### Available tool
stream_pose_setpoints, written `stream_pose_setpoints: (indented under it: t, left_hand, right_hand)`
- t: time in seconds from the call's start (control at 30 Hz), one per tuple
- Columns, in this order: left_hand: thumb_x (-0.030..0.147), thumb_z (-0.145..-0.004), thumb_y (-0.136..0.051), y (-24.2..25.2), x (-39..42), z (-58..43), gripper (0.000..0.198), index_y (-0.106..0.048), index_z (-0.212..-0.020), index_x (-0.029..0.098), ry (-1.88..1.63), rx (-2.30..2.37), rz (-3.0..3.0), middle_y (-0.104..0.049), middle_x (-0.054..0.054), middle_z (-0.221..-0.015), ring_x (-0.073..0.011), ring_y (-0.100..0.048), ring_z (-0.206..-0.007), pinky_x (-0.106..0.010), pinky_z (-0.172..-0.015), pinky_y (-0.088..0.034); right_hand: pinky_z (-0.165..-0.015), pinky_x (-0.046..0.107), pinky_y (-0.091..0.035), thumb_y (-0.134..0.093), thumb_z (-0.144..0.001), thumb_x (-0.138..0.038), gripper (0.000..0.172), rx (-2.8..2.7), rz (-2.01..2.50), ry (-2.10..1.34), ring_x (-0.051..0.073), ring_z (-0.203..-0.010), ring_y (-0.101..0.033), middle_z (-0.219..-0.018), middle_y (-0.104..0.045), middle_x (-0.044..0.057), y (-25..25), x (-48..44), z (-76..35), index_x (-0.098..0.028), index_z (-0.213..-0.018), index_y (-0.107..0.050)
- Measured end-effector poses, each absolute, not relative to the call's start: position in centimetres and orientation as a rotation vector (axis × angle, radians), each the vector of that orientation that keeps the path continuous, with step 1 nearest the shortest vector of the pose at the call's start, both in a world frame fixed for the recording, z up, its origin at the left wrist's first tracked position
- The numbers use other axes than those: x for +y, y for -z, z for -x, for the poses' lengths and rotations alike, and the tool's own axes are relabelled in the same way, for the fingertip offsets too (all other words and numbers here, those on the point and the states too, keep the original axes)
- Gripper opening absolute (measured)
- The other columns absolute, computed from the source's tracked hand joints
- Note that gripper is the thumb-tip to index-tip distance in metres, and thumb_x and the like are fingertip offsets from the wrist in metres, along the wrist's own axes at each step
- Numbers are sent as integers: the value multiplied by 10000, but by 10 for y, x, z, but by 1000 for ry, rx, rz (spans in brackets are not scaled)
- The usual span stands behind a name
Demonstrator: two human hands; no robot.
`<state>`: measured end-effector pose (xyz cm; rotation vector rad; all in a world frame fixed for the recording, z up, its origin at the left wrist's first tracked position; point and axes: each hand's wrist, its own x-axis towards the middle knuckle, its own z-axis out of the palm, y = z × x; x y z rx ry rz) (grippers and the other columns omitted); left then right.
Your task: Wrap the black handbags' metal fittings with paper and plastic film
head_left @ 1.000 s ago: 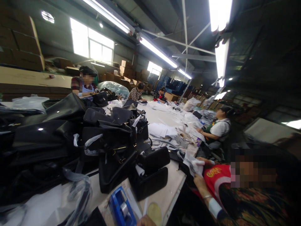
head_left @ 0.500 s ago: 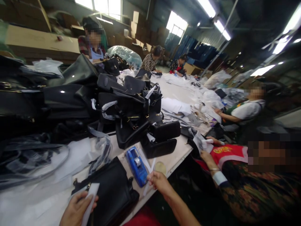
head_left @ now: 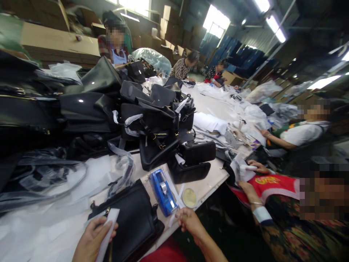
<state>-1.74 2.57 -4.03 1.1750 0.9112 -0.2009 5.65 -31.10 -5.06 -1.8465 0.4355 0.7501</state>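
Note:
My left hand (head_left: 94, 236) is closed on a folded strip of white paper (head_left: 109, 229), pinched between thumb and fingers at the near left edge of a black handbag (head_left: 133, 218). The bag lies flat on the table in front of me, with small metal fittings at its upper left corner. To its right stands a blue tape dispenser (head_left: 168, 203) with a roll in it. My right hand (head_left: 189, 222) is closed in a pinch at the dispenser's near end, on the end of the clear tape, which barely shows.
A large heap of black handbags (head_left: 152, 116) covers the table's left and middle. White sheets (head_left: 40, 236) and plastic-wrapped straps (head_left: 122, 167) lie at left. A round yellowish disc (head_left: 189, 198) rests near the table edge. A co-worker in a red apron (head_left: 269, 185) sits close at right.
The whole view has shifted, so things appear further right. My right hand stays at the dispenser's near end and my left hand still holds the white paper strip by the handbag.

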Motion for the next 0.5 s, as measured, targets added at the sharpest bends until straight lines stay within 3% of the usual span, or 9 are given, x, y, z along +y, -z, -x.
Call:
stream_pose_setpoints:
  t: [0.2, 0.3, 0.37, 0.5]
  left_hand:
    - [485, -692, -748, 26, 22, 16, 530, -439, -1014, 200, 149, 825, -1160, -715, -44, -781, -166, -645, -624, -247, -575, -515]
    - [463, -770, -682, 27, 21, 16, 421, -424, -982, 205, 119, 770, -1142, -699, -29, -750, -148, -622, -608, -236, -564, -485]
    - [448, -798, -655, 30, 21, 16, 381, -410, -967, 208, 109, 748, -1137, -688, -21, -732, -139, -610, -598, -228, -554, -464]
    - [442, -820, -626, 30, 20, 17, 360, -389, -968, 214, 119, 716, -1174, -679, -15, -723, -130, -599, -582, -216, -535, -433]
  right_hand:
    - [-581, 258, -391, -550, -768, -366, 218, 260, 2251, -762, 203, -667, -602, -650, -625, 48, 59, -328, -39, -210, -621, -509]
    - [-614, 273, -408, -434, -863, -451, 307, -40, 2402, -776, 203, -630, -601, -616, -621, 30, 47, -322, -39, -230, -674, -532]
    - [-627, 263, -411, -375, -909, -488, 363, -238, 2317, -742, 183, -616, -582, -619, -604, 14, 25, -298, -46, -226, -735, -556]
    - [-628, 216, -400, -430, -942, -405, 282, -483, 1987, -695, 141, -664, -567, -688, -584, -14, -24, -213, -66, -215, -825, -603]
